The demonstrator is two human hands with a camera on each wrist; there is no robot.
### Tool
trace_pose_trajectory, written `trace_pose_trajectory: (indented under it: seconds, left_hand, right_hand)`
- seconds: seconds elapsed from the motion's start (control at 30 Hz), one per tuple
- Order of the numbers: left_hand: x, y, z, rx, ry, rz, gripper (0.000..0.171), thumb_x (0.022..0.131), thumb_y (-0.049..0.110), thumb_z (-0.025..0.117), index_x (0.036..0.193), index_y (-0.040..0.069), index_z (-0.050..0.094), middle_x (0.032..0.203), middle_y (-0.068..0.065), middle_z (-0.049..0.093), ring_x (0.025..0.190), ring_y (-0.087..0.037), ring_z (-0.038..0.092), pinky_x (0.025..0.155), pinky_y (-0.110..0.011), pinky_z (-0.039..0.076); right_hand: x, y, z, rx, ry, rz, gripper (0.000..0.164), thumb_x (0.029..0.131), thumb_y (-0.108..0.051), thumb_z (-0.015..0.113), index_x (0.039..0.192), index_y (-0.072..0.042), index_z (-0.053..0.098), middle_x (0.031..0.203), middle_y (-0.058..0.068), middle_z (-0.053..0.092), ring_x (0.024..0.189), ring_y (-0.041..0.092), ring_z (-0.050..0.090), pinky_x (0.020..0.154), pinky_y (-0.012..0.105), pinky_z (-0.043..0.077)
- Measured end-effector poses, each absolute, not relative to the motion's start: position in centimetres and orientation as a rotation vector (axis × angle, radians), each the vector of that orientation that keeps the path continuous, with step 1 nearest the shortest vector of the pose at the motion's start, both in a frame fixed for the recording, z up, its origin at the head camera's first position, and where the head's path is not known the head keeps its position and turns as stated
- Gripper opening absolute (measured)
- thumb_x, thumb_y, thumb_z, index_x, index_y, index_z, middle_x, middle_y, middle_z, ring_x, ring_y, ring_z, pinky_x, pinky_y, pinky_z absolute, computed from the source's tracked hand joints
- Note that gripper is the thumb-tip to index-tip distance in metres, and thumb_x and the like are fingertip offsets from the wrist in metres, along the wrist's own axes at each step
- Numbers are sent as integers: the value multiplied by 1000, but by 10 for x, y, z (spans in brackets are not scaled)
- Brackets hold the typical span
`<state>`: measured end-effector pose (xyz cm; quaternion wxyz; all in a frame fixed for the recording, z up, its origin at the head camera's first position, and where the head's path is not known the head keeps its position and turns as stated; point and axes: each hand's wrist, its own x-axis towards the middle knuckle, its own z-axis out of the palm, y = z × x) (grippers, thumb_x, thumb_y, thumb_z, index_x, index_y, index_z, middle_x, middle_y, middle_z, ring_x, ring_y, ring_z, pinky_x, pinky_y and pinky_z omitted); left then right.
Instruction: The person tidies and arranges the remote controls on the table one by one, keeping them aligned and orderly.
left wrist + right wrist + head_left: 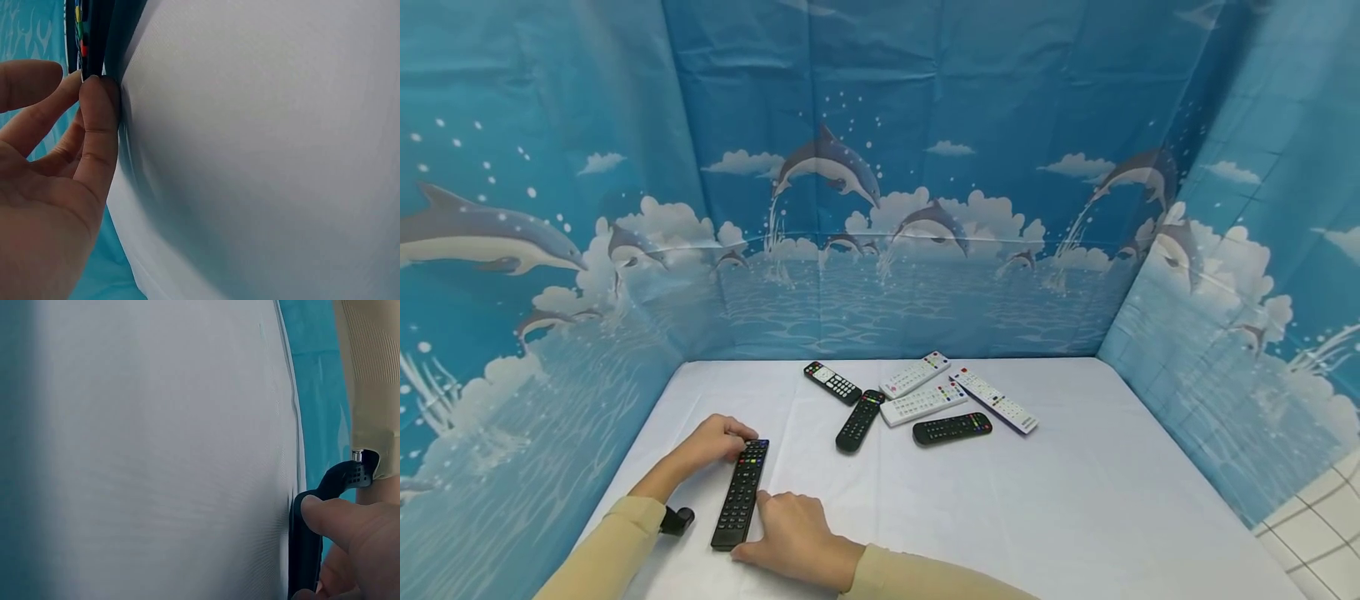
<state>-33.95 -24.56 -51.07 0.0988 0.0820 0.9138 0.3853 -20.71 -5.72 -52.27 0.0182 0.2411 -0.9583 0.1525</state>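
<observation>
A long black remote control [745,492] with rows of buttons lies at the front left of the white table. My left hand [711,442] holds its far end, fingers bent over the upper left corner. In the left wrist view, fingertips of the left hand [56,187] meet the end of the remote control [94,37], its coloured buttons seen edge-on. At the near right side, my right hand [797,537] grips the remote, thumb by the bottom corner and forefinger along the edge. The right wrist view shows its thumb against the remote's black end [305,550].
Beyond lie three white remotes, [917,375] one at the back, plus three black remotes [952,427] around them. A black wrist camera [677,521] sticks out beside the left sleeve. A blue dolphin-print curtain [880,300] encloses the table [1037,517].
</observation>
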Motion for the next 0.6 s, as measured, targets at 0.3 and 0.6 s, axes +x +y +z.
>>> trace_pose_trajectory:
  seconds: [0.3, 0.6]
  left_hand:
    - [-337, -246, -511, 227, 2688, 1170, 34, 78, 0, 63, 108, 5, 78, 111, -9, 70, 84, -20, 58, 66, -32, 51]
    - [-335, -245, -510, 241, 2667, 1195, 33, 80, 1, 64, 109, 4, 78, 113, -12, 69, 84, -19, 60, 67, -33, 54]
  right_hand:
    - [-204, -60, -525, 747, -2985, 448, 66, 76, -70, 75, 111, -15, 76, 60, -6, 59, 53, 4, 46, 45, 27, 39]
    - [-203, -60, -523, 763, -2989, 435, 61, 77, -68, 75, 111, -17, 76, 64, -7, 63, 52, 2, 46, 45, 26, 40]
